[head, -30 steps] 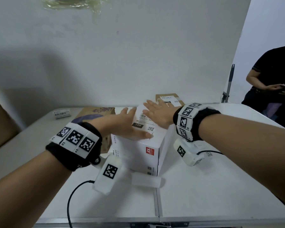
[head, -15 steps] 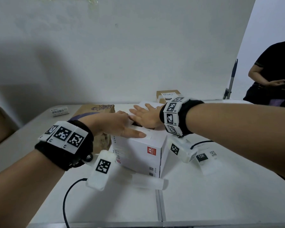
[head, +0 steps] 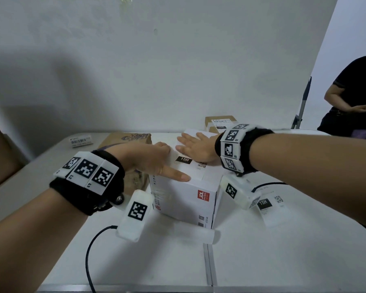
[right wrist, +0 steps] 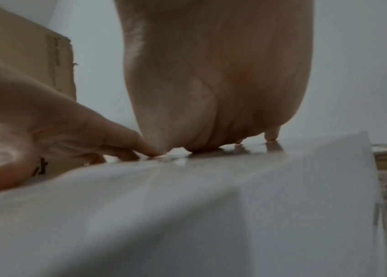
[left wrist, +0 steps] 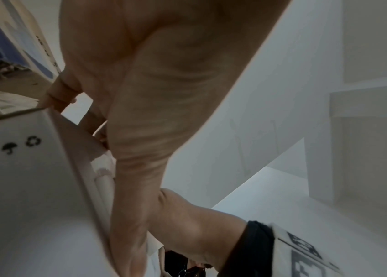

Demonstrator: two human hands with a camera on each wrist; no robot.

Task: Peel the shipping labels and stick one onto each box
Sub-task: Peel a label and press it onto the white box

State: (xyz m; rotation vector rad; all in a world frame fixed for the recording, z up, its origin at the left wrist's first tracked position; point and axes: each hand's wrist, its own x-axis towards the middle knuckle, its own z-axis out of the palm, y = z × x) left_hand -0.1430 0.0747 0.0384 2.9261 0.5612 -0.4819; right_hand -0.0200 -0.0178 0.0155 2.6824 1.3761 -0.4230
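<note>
White box (head: pixel 184 193) standing at the middle of the white table (head: pixel 283 250), shipping label (head: pixel 190 163) marked "15H" lying on its top face. Right hand (head: pixel 197 148) laid flat on the far part of the label, fingers straight and slightly spread, palm down. Left hand (head: pixel 154 159) on the box's left top edge, thumb extended along the label's near edge, remaining fingers bent over the far-left edge; nothing gripped. Second "15H" label (head: pixel 272 206) lying on the table right of the box. Printed brown box (head: pixel 133 140) just left. Small brown box (head: pixel 220 123), already labelled, behind. Person in black (head: pixel 355 96) at far right.
</note>
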